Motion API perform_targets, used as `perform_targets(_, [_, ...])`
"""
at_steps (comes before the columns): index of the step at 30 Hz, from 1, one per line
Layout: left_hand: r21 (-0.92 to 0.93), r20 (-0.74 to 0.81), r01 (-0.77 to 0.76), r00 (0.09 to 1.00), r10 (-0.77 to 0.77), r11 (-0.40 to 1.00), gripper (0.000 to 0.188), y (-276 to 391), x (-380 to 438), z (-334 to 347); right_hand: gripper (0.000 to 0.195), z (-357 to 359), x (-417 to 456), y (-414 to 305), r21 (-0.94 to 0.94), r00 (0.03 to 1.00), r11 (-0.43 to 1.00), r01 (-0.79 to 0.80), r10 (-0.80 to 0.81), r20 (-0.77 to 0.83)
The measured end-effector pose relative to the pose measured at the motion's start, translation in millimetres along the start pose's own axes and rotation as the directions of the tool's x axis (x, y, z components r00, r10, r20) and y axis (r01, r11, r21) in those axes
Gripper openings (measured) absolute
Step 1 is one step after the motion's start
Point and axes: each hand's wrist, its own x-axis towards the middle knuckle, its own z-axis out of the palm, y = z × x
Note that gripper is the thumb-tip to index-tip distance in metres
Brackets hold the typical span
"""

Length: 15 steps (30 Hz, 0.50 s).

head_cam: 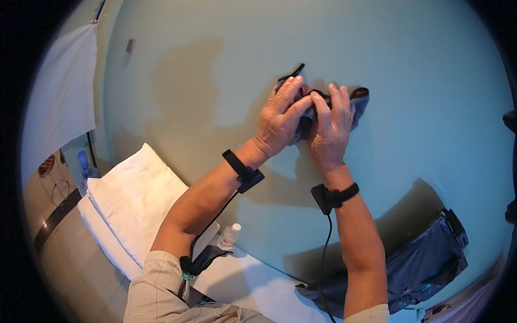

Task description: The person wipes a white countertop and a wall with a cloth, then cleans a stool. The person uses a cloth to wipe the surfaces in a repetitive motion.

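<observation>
A dark grey cloth item with black edging (pixel 360 105) is against the pale blue-green wall (pixel 250 52), bunched between both hands. My left hand (pixel 279 117) lies over its left part, fingers pointing up. My right hand (pixel 333 125) covers its right part, with bent fingers spread over the fabric. The two hands nearly meet at the middle of the cloth, where a bit of pink or red shows. A narrow black end sticks up above my left hand. Both wrists wear black straps with small dark modules and cables. What lies beneath the palms is hidden.
Folded white bedding (pixel 137 198) is stacked at lower left, beside a clear bottle with a white cap (pixel 230 235). A black plastic bag (pixel 428 258) hangs at lower right. A white cloth (pixel 66 93) hangs at far left, above a blue-topped bottle (pixel 84 165). Cables trail from both wrists.
</observation>
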Motion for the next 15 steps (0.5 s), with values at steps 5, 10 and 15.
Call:
perform_targets(5, [0.146, 0.014, 0.129, 0.991, -0.132, 0.981, 0.024, -64, -19, -56, 0.028, 69, 38, -51, 0.158, 0.998, 0.985, 0.067, -0.068, 0.003])
perform_targets(10, [0.340, 0.064, 0.348, 0.918, -0.391, 0.874, 0.034, -90, -80, -112, 0.020, 127, 33, -111, 0.242, 0.974, 0.961, 0.136, -0.174, 0.144])
perform_targets(15, [0.402, 0.007, 0.550, 0.797, -0.604, 0.732, 0.053, -74, -174, -151, 0.012, 158, -2, -171, 0.451, 0.925, 0.876, 0.169, -0.299, 0.233])
